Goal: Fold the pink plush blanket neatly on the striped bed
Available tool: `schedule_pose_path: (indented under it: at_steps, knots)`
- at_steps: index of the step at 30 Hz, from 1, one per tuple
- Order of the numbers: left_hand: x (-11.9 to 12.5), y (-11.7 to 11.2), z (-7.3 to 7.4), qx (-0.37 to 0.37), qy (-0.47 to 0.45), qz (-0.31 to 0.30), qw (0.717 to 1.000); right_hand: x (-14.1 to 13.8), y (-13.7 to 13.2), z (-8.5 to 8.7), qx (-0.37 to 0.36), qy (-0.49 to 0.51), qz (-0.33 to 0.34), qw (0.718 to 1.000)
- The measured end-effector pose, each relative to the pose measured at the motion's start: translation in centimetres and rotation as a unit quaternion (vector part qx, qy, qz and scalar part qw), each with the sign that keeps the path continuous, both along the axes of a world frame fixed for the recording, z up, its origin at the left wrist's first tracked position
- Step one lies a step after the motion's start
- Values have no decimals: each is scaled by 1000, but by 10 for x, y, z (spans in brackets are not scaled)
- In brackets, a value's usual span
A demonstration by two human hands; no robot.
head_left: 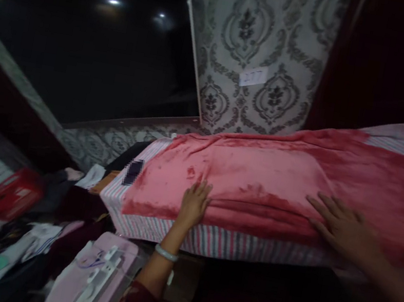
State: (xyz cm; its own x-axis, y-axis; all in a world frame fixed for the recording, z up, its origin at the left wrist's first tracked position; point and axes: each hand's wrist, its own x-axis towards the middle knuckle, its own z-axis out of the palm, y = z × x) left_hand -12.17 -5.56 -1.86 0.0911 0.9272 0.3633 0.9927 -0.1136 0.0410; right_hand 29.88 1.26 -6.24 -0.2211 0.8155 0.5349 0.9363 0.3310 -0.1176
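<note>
A pink-red fleece blanket (260, 177) lies spread over a bed with a striped sheet (217, 241). My left hand (195, 203) rests on the blanket's folded near edge, fingers bent over it, a bangle on the wrist. My right hand (341, 225) lies flat on the blanket further right, fingers stretched out and spread. Neither hand holds anything.
Patterned wallpaper (258, 51) rises behind the bed beside a dark window (88, 42). At lower left sit a pink plastic box (94, 272), a red bag (8, 195) and scattered clothes and papers. A dark floor area lies below the bed edge.
</note>
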Motion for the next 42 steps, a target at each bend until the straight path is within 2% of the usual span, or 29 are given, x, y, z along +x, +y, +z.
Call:
schedule_pose_path:
  at_steps: [3,6,8,11,14,16,20,31,39,42]
  knots:
    - [-7,-1,4,27,16,11,999,10,-6,2,-33,-27,6,999]
    - [2,2,15,68,35,16,997,0,-8,16,-8,-24,-15,1000]
    - [23,8,25,81,43,-4,996,-21,-7,30,19,-21,-3,1000]
    - [68,23,34,65,56,-74,994,-64,-4,45,32,-33,55,997]
    - [107,32,27,31,62,-125,990,-98,-4,42,21,-55,99,993]
    - [118,33,16,16,60,-127,990,-106,-6,33,27,-60,114,991]
    - [119,29,1,19,56,-113,992,-104,-11,18,53,-47,120,990]
    - [118,14,-9,50,20,-86,995,-97,-27,4,68,-3,109,992]
    - [110,-12,-30,97,-10,-97,991,-91,-33,-7,134,24,133,982]
    - [103,-16,-28,103,-30,-109,988,-85,-37,-13,134,43,152,978]
